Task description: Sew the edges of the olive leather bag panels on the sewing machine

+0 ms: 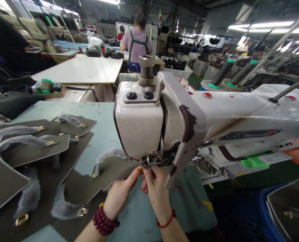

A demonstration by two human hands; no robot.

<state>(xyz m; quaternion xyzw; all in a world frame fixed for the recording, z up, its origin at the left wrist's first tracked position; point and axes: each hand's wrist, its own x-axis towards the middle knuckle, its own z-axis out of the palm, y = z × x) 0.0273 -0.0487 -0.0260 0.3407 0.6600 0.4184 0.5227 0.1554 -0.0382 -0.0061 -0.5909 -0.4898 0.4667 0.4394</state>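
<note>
The left hand (120, 195) and the right hand (155, 190) meet beneath the needle area (151, 162) of a white industrial sewing machine (139, 124), their fingertips close together; the left thumb, with an orange nail, points up toward the machine's lower parts, while the right thumb and fingers are drawn in near it; I cannot tell whether either hand pinches anything, as the fingertips are small and partly hidden by the machine.

A grey-brown panel (115, 169) lies on the pale green work surface (135, 223) just beyond the left hand, its right end reaching under the machine head; an arched, plastic-wrapped handle (109, 155) with gold hardware sits on it.

The left wrist wears a dark red beaded bracelet (105, 220); the right wrist wears a red cord (167, 219); yellow scraps (208, 205) lie to the right of the right hand.

To the left, similar panels (40, 152) with wrapped handles overlap in a loose pile; at the lower right, a blue bin (263, 201) holds another panel; behind the machine stand dark thread cones (222, 74) with green ends; farther back, beyond a white table (81, 69), a person (139, 43) in a purple top with green straps sits facing away.
</note>
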